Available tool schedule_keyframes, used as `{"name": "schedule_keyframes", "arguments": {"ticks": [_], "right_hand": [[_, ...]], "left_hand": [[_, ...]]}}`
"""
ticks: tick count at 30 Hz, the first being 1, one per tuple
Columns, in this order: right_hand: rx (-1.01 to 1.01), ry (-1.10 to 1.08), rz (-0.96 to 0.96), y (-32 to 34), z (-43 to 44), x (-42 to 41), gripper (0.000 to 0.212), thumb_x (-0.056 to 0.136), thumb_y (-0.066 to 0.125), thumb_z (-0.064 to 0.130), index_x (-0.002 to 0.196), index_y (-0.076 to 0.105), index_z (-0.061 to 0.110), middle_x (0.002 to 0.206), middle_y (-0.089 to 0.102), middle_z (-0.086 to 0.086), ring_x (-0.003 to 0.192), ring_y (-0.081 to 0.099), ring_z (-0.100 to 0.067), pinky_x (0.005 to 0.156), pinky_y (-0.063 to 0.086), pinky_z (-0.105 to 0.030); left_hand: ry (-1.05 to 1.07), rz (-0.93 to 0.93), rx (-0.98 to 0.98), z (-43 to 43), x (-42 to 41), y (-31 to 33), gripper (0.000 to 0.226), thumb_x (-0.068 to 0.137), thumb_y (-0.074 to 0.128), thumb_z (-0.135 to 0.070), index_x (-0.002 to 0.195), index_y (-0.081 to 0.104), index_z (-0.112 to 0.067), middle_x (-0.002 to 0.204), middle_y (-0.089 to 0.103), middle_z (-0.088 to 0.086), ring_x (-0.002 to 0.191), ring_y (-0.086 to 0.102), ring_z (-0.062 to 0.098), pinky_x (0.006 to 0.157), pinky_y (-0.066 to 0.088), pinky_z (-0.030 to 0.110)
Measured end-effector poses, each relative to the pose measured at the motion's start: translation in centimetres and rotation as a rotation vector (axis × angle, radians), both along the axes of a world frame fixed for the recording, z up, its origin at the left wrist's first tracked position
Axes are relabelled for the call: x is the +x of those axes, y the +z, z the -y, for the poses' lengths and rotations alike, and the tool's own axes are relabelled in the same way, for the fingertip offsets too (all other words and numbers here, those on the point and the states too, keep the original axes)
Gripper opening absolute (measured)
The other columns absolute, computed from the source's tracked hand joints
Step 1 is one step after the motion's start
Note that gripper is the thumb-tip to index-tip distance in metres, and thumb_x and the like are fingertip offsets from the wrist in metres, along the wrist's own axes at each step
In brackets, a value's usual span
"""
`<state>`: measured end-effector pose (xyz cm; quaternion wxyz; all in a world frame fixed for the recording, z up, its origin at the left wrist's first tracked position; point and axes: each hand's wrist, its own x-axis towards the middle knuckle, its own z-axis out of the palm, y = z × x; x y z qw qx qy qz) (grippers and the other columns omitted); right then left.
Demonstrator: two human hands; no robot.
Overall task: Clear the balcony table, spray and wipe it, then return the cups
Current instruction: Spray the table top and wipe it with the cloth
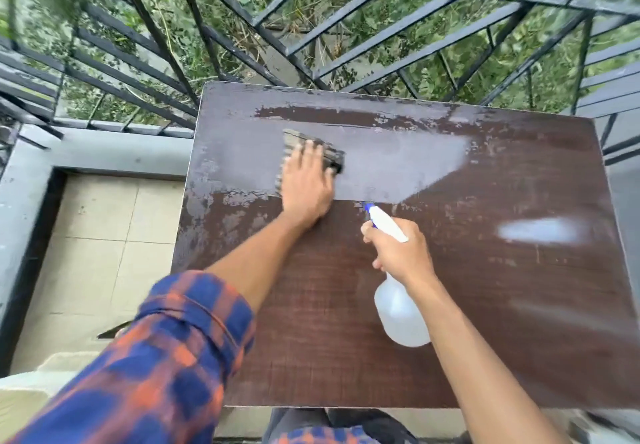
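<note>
A dark brown wooden table [485, 322] fills the middle of the view, its far half wet and shiny. My left hand [306, 184] lies flat with straight fingers on a grey cloth [294, 142] at the table's far left part. My right hand [398, 249] grips the neck of a clear spray bottle [401, 312] with a white and blue head, held above the table's middle, nozzle pointing away from me. No cups are in view.
A black metal railing [311, 28] runs right behind and beside the table, with green plants beyond it. A grey concrete ledge [104, 153] and a beige tiled floor [97, 253] lie to the left.
</note>
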<state>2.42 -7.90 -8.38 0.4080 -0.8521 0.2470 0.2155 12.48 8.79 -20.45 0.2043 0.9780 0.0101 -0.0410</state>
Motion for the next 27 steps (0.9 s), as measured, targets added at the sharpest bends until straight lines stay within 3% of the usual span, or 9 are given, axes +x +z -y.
{"name": "schedule_keyframes", "arguments": {"ticks": [4, 6, 10, 15, 20, 24, 27], "right_hand": [[-0.039, -0.092, 0.017, 0.6, 2.2, -1.8, 0.016, 0.089, 0.072, 0.028, 0.079, 0.076, 0.016, 0.08, 0.077, -0.01, 0.043, 0.067, -0.016, 0.06, 0.056, -0.033], [-0.046, -0.116, 0.019, 0.7, 3.0, -2.5, 0.016, 0.089, 0.072, 0.026, 0.075, 0.076, 0.02, 0.083, 0.078, -0.009, 0.044, 0.066, -0.017, 0.055, 0.051, -0.028], [-0.05, -0.114, -0.002, 0.5, 3.0, -3.6, 0.015, 0.088, 0.072, 0.028, 0.079, 0.076, 0.018, 0.086, 0.08, -0.009, 0.046, 0.068, -0.019, 0.058, 0.054, -0.031], [0.022, -0.049, -0.011, 0.2, 0.8, -4.6, 0.013, 0.088, 0.07, 0.026, 0.082, 0.077, 0.016, 0.088, 0.079, -0.011, 0.051, 0.065, -0.019, 0.05, 0.048, -0.021], [0.073, 0.077, -0.018, 0.4, -2.1, -5.3, 0.014, 0.088, 0.069, 0.028, 0.079, 0.075, 0.019, 0.066, 0.066, 0.006, 0.043, 0.065, -0.015, 0.061, 0.051, -0.028], [0.084, 0.157, -0.021, 0.8, -3.1, -6.6, 0.017, 0.088, 0.067, 0.029, 0.083, 0.072, 0.013, 0.064, 0.062, 0.006, 0.047, 0.068, -0.015, 0.057, 0.049, -0.025], [0.073, 0.178, -0.021, 1.0, -2.5, -7.6, 0.018, 0.088, 0.067, 0.03, 0.081, 0.072, 0.014, 0.06, 0.061, 0.007, 0.046, 0.067, -0.016, 0.057, 0.05, -0.027]], "left_hand": [[-0.381, -0.055, 0.062, 7.2, -3.7, 0.0, 0.063, 0.103, 0.022, -0.045, 0.158, 0.025, -0.015, 0.167, 0.019, 0.008, 0.154, 0.012, 0.027, 0.125, 0.014, 0.047], [-0.522, -0.048, 0.068, 8.4, -5.4, 0.0, 0.064, 0.101, 0.02, -0.046, 0.158, 0.028, -0.016, 0.166, 0.023, 0.006, 0.153, 0.016, 0.027, 0.124, 0.013, 0.046], [-0.537, 0.043, -0.015, 5.4, -6.2, -0.7, 0.06, 0.098, 0.032, -0.046, 0.146, 0.05, -0.016, 0.156, 0.044, 0.006, 0.145, 0.038, 0.028, 0.118, 0.032, 0.047], [-0.177, 0.135, -0.027, -5.3, -7.7, -1.8, 0.052, 0.1, 0.044, -0.036, 0.144, 0.051, -0.01, 0.152, 0.048, 0.011, 0.143, 0.041, 0.028, 0.12, 0.03, 0.042], [0.229, 0.129, 0.066, -15.4, -11.8, -2.6, 0.055, 0.101, 0.037, -0.037, 0.143, 0.051, -0.005, 0.15, 0.05, 0.016, 0.141, 0.043, 0.032, 0.119, 0.031, 0.046], [0.541, 0.052, 0.062, -14.4, -15.8, -2.2, 0.056, 0.1, 0.039, -0.037, 0.149, 0.044, -0.01, 0.157, 0.04, 0.012, 0.144, 0.036, 0.034, 0.116, 0.029, 0.051], [0.66, 0.045, 0.028, -10.9, -17.3, -1.9, 0.059, 0.099, 0.037, -0.037, 0.15, 0.042, -0.007, 0.158, 0.039, 0.015, 0.145, 0.032, 0.036, 0.12, 0.023, 0.052]]}}
